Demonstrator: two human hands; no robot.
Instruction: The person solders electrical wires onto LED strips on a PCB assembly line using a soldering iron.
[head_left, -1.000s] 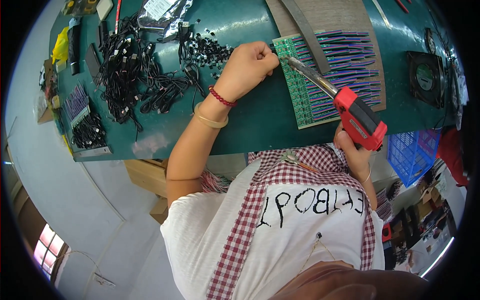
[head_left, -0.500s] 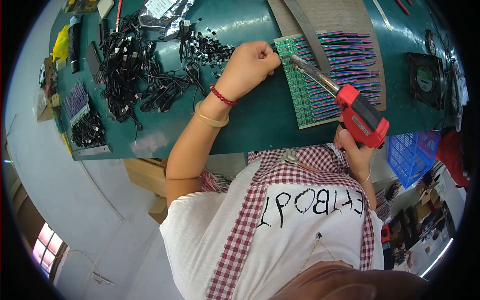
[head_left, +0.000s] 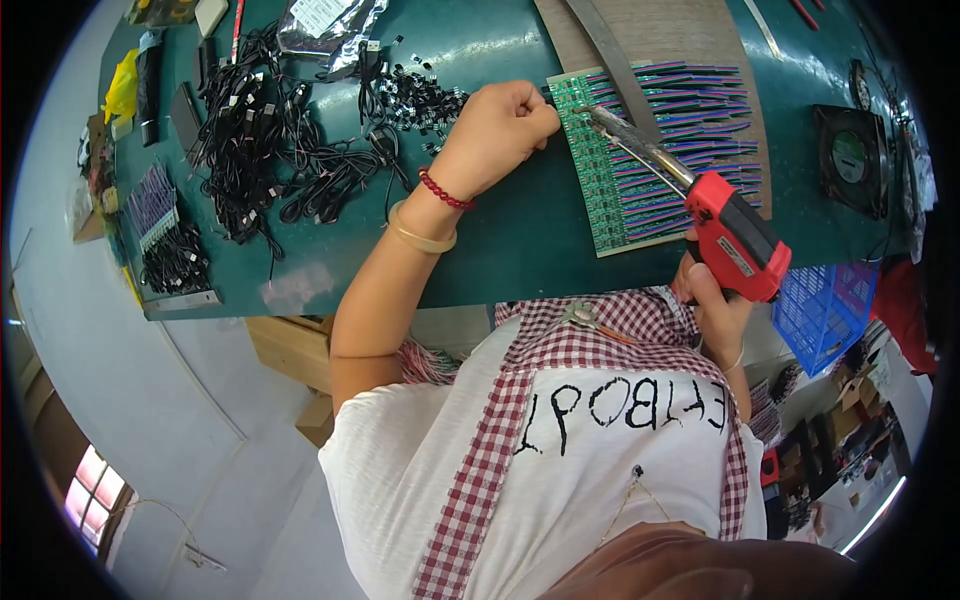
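My left hand (head_left: 508, 128) is closed in a pinch at the left edge of a green circuit board panel (head_left: 603, 200). What its fingertips hold is hidden; a small dark bit shows just beyond them, by the board. My right hand (head_left: 716, 305) is wrapped round the handle of a red and black soldering gun (head_left: 742, 240). The gun's metal tip points up and left, over the upper left part of the panel. Rows of dark, multicoloured wires (head_left: 700, 150) run rightward from the panel. A flat metal bar (head_left: 622, 75) lies across them.
Tangled black USB cables (head_left: 240, 150) and a pile of small connectors (head_left: 415, 100) lie left of my left hand. Under the panel is a brown board (head_left: 690, 35). A black fan (head_left: 850, 160) stands at the right; a blue crate (head_left: 825, 315) is below the table edge.
My right hand has drawn the soldering gun a little right and down, so its tip sits farther from my left fingers. The left hand has hardly moved.
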